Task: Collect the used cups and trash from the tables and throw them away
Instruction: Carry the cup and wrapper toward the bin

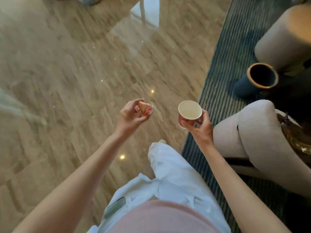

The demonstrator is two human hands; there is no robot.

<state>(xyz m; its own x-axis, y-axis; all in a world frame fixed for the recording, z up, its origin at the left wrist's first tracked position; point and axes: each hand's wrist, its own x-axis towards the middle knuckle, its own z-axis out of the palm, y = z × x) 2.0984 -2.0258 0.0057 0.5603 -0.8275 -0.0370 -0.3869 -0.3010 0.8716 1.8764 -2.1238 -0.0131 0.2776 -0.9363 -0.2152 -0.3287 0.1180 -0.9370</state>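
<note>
Left hand (130, 115) curled around a crumpled red-and-white paper cup (145, 109) above the glossy wood-patterned floor (67, 73), right hand (201, 126) pinching an upright, empty red paper cup (190, 112) by its side, near a striped rug (217, 81) and beige armchair (249, 132).

One paper cup (190, 113), one crumpled wrapper (144, 109), two hands, one dark bin (255, 80), two upholstered armchairs
</note>
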